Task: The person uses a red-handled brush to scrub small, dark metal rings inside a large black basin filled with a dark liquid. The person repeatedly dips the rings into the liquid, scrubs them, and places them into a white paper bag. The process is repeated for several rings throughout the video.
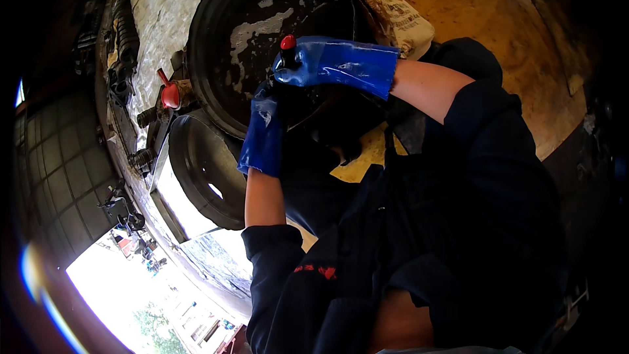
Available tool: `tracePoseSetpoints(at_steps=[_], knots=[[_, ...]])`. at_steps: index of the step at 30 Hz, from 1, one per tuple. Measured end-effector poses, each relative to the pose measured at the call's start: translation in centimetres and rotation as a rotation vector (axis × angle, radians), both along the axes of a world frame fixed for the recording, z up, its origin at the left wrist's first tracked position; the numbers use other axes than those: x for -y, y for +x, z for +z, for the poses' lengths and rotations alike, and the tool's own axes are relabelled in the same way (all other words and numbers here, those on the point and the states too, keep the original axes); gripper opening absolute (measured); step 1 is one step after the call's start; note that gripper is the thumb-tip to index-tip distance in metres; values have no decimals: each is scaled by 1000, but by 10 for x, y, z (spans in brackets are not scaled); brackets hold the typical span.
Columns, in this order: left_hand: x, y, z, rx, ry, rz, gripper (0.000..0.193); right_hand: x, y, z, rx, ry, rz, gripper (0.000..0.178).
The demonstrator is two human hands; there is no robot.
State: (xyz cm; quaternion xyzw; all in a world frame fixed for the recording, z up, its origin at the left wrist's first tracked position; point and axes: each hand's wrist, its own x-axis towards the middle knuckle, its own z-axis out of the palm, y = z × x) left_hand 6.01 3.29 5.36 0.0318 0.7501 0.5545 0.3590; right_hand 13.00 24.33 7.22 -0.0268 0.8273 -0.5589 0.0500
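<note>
Both of my hands wear long blue rubber gloves and are together over a wide black basin (200,59) of dark liquid with patches of pale foam. My right hand (321,62) is closed around a dark handle with a red end (288,42), which points up out of the fist; the tool's other end is hidden. Just below and to the left, my left hand (263,124) has its fingers curled in against something dark near the right hand. What it holds is lost in shadow.
A second round metal pan (200,170) stands left of my left forearm. Beyond it are a red funnel-like piece (170,94) and several dark, greasy ribbed parts (124,29). A printed sack (393,16) leans at the basin's right side. Brown sheeting (485,19) covers the ground at right.
</note>
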Motion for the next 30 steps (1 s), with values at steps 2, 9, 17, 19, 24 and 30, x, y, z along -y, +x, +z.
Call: tracePoseSetpoints(at_steps=[2, 9, 17, 19, 24, 30], knots=[[0, 4, 5, -36, -26, -54, 27, -3, -6, -6, 107, 20, -56, 30], [-1, -17, -24, 154, 138, 269, 28, -16, -12, -35, 365, 291, -434, 35], [-4, -23, -26, 187, 56, 139, 36, -31, -25, -57, 402, -38, -421, 34], [6, -19, -8, 307, 52, 87, 39, -16, -27, -9, 442, -199, -365, 26], [-9, -18, -29, 309, 240, 45, 43, -12, -29, -41, 428, -223, -301, 26], [-11, -18, 4, 466, 244, 330, 38, -2, -18, -29, 165, -17, -37, 22]])
